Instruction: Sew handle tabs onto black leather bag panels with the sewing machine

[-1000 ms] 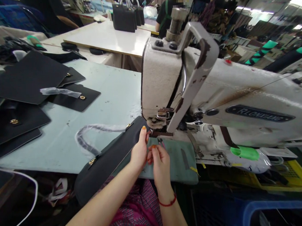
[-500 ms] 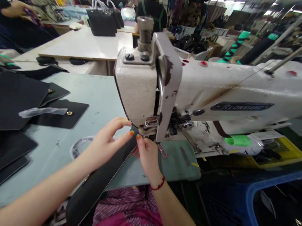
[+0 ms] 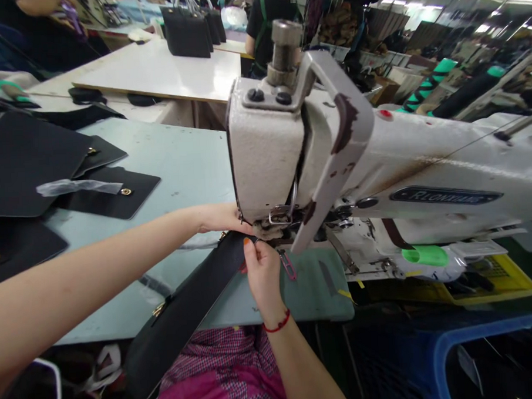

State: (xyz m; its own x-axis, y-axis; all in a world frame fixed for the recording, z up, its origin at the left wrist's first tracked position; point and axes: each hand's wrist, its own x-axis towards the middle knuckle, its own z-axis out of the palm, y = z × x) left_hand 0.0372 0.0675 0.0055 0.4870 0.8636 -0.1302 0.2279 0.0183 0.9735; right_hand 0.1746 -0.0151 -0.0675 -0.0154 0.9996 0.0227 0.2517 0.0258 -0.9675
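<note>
Our right grip (image 3: 265, 271) pinches the black panel (image 3: 195, 294); the sewing machine (image 3: 268, 158) hides our left grip (image 3: 220, 217)'s fingertips, so we cannot tell its hold.

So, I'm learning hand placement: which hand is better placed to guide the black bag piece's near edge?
Probably the right hand: it touches the black bag piece at that edge, in clear view. The left hand is on the far side, partly hidden by the sewing machine head.
</note>
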